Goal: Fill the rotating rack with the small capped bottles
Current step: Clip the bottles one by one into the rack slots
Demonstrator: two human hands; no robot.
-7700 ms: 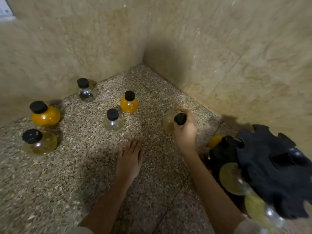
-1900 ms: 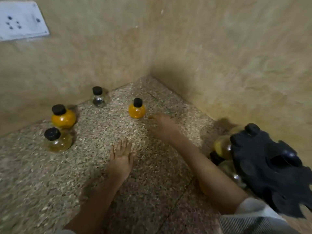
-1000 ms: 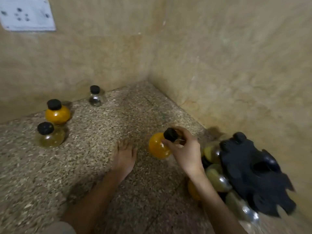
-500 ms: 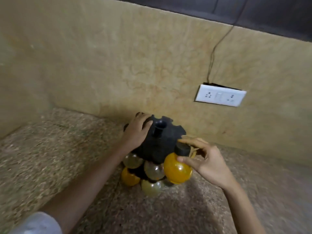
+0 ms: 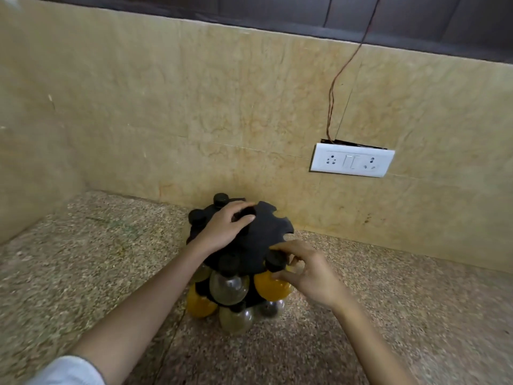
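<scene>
We read no labels or writing on anything. Our left hand (image 5: 224, 227) lay flat on top of the black rack (image 5: 259, 237), gripping nothing, while our right hand (image 5: 308, 269) pinched the orange bottle (image 5: 270, 287) hanging at its near rim. A white socket plate (image 5: 352, 160) sat on the wall behind.

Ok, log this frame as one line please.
step: seating bottle | left hand: steadying rack top | right hand: holding orange bottle at front slot | surface: counter
</scene>
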